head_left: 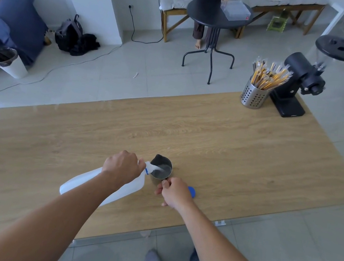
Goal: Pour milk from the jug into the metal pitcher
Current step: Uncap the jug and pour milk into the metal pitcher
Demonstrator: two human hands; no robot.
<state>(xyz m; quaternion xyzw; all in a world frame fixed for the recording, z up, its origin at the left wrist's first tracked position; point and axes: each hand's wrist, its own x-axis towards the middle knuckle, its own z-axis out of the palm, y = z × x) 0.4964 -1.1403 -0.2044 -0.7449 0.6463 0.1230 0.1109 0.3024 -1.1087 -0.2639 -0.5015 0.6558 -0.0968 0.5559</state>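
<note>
A white plastic milk jug (128, 188) lies tilted over the wooden table (210, 141), mouth toward the right. My left hand (123, 165) grips it near the neck. Milk runs from its spout into the metal pitcher (161, 169), which stands upright on the table with milk showing inside. My right hand (173, 192) is closed on the pitcher's handle at its near side. A blue cap (192, 192) lies on the table just right of that hand, partly hidden by it.
At the table's far right stand a perforated metal holder full of wrapped straws (256, 94) and a black coffee grinder (298, 82). Beyond the table a person stands at a round black table (216, 13). A white bin (11, 64) sits on the floor at left.
</note>
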